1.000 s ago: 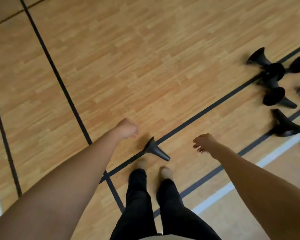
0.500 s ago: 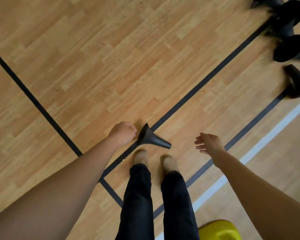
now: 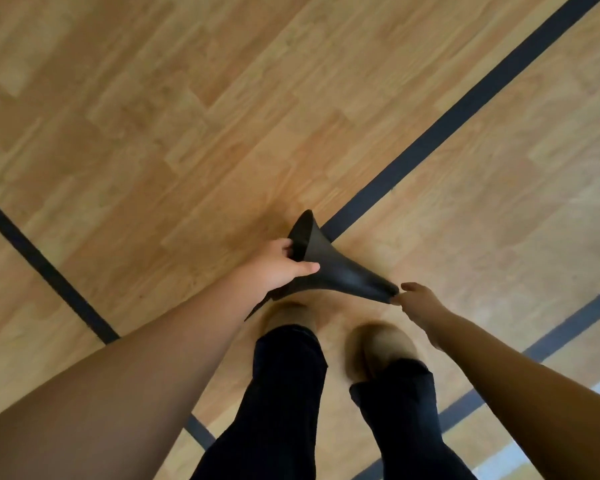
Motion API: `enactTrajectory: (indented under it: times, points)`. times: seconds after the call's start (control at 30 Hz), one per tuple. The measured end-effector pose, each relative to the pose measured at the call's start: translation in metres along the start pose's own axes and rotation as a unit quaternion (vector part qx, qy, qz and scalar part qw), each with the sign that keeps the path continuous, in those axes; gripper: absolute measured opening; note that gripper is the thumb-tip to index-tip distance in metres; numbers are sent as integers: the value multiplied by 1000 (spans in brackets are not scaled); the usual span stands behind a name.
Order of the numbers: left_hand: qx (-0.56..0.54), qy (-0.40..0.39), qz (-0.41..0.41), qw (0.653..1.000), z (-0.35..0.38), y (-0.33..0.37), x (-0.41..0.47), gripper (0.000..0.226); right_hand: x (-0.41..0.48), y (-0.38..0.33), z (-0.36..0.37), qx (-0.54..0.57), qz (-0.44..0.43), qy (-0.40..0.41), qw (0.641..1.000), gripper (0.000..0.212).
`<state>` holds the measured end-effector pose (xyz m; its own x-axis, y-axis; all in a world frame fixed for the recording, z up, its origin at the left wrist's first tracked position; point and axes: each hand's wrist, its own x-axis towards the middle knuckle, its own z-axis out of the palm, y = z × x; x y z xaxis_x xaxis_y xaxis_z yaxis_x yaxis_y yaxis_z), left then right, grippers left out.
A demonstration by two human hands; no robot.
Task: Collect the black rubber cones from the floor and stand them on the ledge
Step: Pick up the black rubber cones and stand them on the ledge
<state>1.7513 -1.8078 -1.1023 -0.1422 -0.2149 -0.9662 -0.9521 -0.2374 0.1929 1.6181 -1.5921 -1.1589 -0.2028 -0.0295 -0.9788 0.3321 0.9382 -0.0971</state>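
Wood gym floor (image 3: 187, 133), dark court lines (image 3: 465, 109). Left hand (image 3: 278, 268) grips the flared base of one black cone (image 3: 343, 275); right hand (image 3: 418, 301) pinches its tip, near the feet (image 3: 378, 344). Looks like an early pickup: ledge not in view, no cone seen placed.

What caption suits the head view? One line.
The left hand grips the flared base of a black rubber cone; the right hand pinches its narrow tip, above a lined wooden floor.
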Motion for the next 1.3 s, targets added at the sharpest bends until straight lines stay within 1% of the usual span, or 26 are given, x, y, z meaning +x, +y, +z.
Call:
enactTrajectory:
  times: [0.03,0.13,0.2,0.3,0.37,0.5,0.57,0.67,0.7,0.83,0.9,0.97,1.03,1.1,1.2,1.23,1.3]
  points:
    - [-2,-19,-6,1000,1,-4,12,72,12,4,6,7,17,-4,1000,56]
    - [-30,-46,-25,998,4,-7,23,66,29,1,13,30,41,-4,999,43]
    - [-42,-28,-13,999,4,-1,18,63,28,-9,8,77,38,-2,996,38]
    - [-87,2,-1,996,-12,13,-14,62,-9,-31,-14,151,1,14,988,28]
    - [-136,28,8,990,-34,25,-52,60,-54,-50,-33,198,-38,24,979,22]
    - [-207,73,31,975,-81,51,-153,57,-167,-97,-78,229,-100,1,968,26]
    - [-240,76,44,967,-104,70,-213,52,-229,-122,-102,230,-125,-7,965,27]
    - [-278,64,85,955,-140,103,-306,23,-326,-158,-135,243,-170,-32,954,27]
    - [-285,55,104,951,-152,115,-340,19,-360,-169,-145,250,-187,-34,949,28]
    - [-276,55,179,943,-182,156,-451,19,-477,-196,-179,285,-251,-23,925,31]
    - [-244,81,247,934,-195,181,-509,18,-535,-208,-198,309,-293,-10,905,31]
    - [-228,92,295,923,-202,200,-557,14,-587,-210,-213,321,-329,4,888,32]
    - [-221,69,346,909,-211,227,-607,17,-641,-210,-232,344,-366,27,864,35]
    - [-228,21,390,892,-215,251,-642,26,-680,-203,-245,381,-386,51,839,37]
    - [-213,-60,458,861,-202,285,-696,43,-731,-176,-262,497,-393,78,770,40]
    - [-203,-74,479,851,-191,297,-711,46,-747,-162,-269,544,-398,76,735,43]
    - [-201,-107,503,834,-168,315,-733,46,-771,-138,-278,596,-413,62,686,50]
